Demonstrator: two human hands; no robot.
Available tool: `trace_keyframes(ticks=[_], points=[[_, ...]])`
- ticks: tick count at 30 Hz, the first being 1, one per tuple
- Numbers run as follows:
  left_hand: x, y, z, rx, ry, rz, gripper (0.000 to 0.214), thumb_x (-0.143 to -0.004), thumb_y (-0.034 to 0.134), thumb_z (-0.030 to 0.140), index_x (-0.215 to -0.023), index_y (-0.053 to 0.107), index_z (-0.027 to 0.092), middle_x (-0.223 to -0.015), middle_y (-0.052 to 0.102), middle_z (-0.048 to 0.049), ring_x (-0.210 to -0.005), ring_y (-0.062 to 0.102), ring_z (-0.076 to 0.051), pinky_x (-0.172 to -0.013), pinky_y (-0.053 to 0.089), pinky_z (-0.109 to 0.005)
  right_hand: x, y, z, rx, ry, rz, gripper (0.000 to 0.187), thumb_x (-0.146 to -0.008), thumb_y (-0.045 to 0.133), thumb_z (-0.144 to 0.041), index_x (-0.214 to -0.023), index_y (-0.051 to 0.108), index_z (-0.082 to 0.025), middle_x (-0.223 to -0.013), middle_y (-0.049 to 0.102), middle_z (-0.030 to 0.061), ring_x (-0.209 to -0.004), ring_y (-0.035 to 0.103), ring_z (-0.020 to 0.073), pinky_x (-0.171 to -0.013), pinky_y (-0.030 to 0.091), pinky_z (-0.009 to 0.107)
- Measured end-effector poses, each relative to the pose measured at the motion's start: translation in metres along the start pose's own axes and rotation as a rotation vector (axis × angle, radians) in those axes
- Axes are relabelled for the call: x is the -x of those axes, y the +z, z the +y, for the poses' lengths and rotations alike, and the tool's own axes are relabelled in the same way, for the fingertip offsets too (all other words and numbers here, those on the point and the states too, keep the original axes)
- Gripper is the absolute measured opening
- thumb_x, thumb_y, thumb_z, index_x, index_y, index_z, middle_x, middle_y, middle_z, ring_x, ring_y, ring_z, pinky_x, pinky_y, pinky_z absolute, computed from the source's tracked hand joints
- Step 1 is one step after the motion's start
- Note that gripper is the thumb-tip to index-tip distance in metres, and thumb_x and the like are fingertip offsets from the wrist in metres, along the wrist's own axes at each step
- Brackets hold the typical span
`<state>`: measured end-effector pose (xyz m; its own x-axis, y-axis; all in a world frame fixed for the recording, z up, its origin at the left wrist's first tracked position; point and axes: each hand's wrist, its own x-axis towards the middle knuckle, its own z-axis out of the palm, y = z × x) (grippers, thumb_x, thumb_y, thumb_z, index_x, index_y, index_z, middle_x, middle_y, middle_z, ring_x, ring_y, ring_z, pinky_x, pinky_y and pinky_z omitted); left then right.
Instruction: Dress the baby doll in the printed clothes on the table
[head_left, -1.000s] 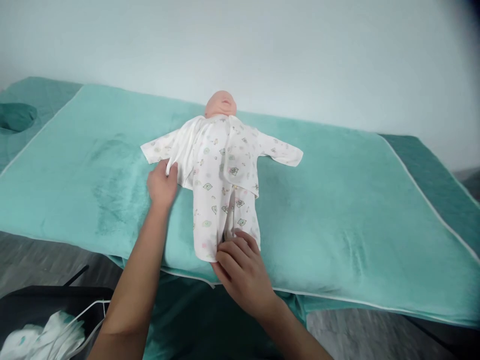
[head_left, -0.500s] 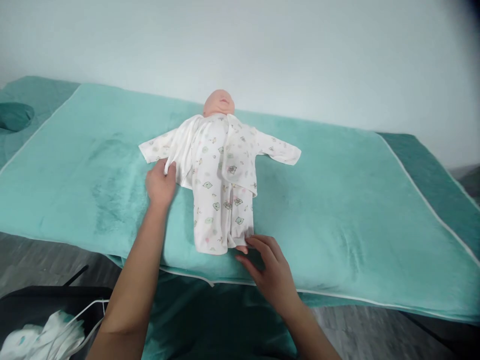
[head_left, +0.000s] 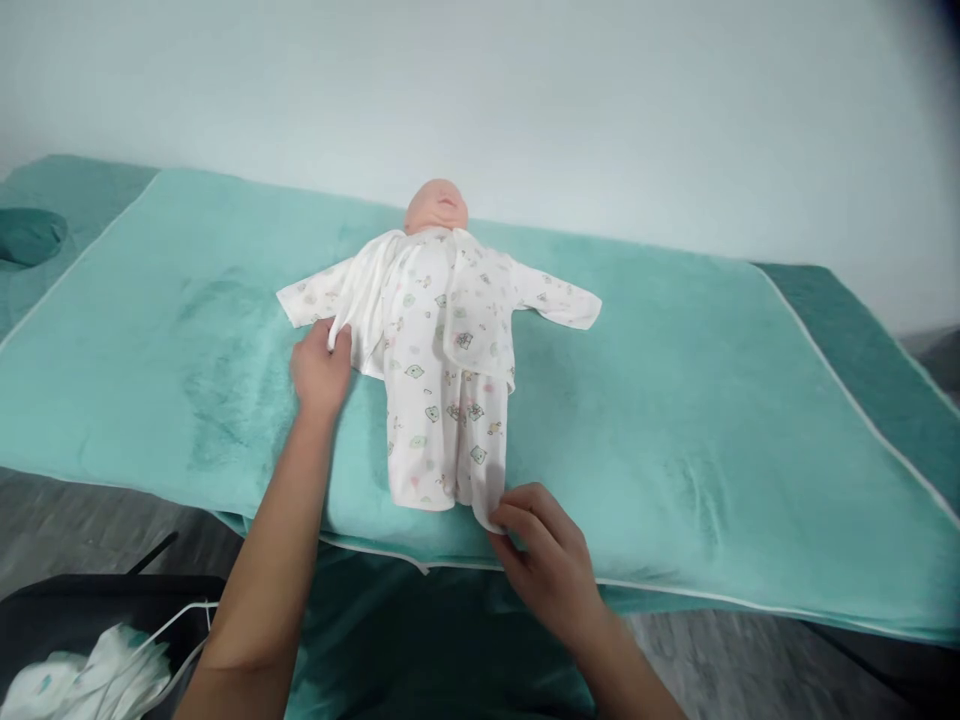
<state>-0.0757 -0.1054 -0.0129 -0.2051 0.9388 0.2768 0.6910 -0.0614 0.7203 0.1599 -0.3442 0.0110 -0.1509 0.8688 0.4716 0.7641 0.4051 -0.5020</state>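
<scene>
Towel [head_left: 712, 420], doll [head_left: 442, 360] between left hand [head_left: 321, 370], right hand [head_left: 551, 565]

Both bare forearms reach away from the near edge of view. The left arm [head_left: 262, 590] runs long and nearly straight toward the far side, leaning slightly right. The left hand [head_left: 321, 372] lies back-up with knuckles bent, its thumb raised on the right and pinched against the forefinger. The right arm [head_left: 630, 680] slants far and left, and little of it shows. The right hand [head_left: 553, 575] sits nearer, back-up, its fingers [head_left: 525, 505] curled leftward with the tips closed against the thumb.
</scene>
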Motion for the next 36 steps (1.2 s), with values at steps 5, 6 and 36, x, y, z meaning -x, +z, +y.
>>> trace_keyframes(ticks=[5, 6, 36], points=[[0.000, 0.001, -0.002, 0.022, 0.011, -0.001, 0.032, -0.094, 0.053, 0.043, -0.101, 0.074, 0.021, -0.073, 0.062, -0.0015, -0.069, 0.054, -0.019, -0.069, 0.041, -0.030, -0.002, -0.010, 0.008, -0.038, -0.049, -0.117, 0.014, -0.093, 0.067, -0.017, -0.102, 0.060, -0.024, -0.090, 0.069, 0.0055, -0.077, 0.063, 0.0197, -0.065, 0.053, 0.035], [0.000, 0.001, -0.003, 0.029, 0.019, 0.003, 0.031, -0.094, 0.053, 0.043, -0.100, 0.073, 0.020, -0.073, 0.062, -0.0013, -0.069, 0.054, -0.018, -0.069, 0.041, -0.030, -0.003, -0.016, 0.011, -0.068, -0.067, -0.122, 0.013, -0.093, 0.068, -0.020, -0.104, 0.061, -0.024, -0.090, 0.070, 0.0059, -0.077, 0.064, 0.0203, -0.066, 0.053, 0.036], [-0.086, 0.044, 0.117, 0.158, 0.180, -0.224, 0.017, -0.090, 0.055, 0.017, -0.098, 0.069, 0.021, -0.108, 0.075, -0.0075, -0.105, 0.067, -0.024, -0.099, 0.050, -0.041, -0.295, 0.040, 0.116, -0.351, 0.514, 0.299, 0.012, -0.087, 0.062, -0.029, -0.077, 0.061, -0.022, -0.075, 0.066, -0.0010, -0.072, 0.056, 0.0160, -0.073, 0.043, 0.031]])
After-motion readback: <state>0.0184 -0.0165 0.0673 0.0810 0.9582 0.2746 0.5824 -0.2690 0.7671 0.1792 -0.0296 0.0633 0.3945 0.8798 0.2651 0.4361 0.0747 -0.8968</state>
